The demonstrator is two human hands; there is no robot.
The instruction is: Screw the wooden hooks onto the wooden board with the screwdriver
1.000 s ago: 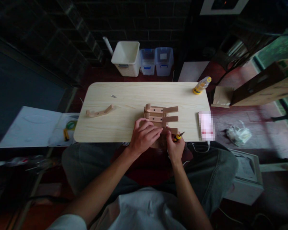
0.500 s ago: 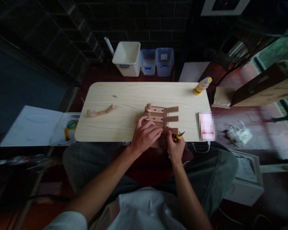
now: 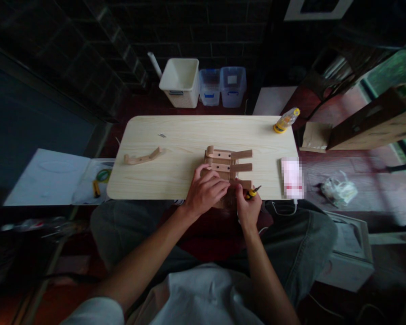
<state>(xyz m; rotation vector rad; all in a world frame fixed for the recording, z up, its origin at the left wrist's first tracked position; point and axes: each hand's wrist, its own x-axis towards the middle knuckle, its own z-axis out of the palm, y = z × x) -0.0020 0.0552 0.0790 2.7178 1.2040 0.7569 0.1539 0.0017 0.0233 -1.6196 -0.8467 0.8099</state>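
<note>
A wooden assembly (image 3: pixel 219 160) of curved hook-like pieces with dark screw holes lies at the table's front edge. My left hand (image 3: pixel 206 192) is curled over its nearest wooden hook piece (image 3: pixel 243 184), gripping it and covering much of it. With my right hand (image 3: pixel 248 207) I hold a yellow-and-black screwdriver (image 3: pixel 252 193), its tip pointing up and to the right. The thumb of that hand also presses by the same hook piece. Farther left on the table rests a loose wooden hook (image 3: pixel 142 157), apart from both hands.
On the wood-grain table (image 3: pixel 186 126) are a small metal bit (image 3: pixel 161 135), a clear bottle with a yellow cap (image 3: pixel 287 121) and a blurred-out phone-like object (image 3: pixel 291 177) with a white cable. Bins (image 3: pixel 181 83) stand behind; an open white box (image 3: pixel 47 178) is left, a cardboard box (image 3: pixel 375 122) right.
The whole view has shifted very slightly. Both hands keep the same hold on the wood and the screwdriver.
</note>
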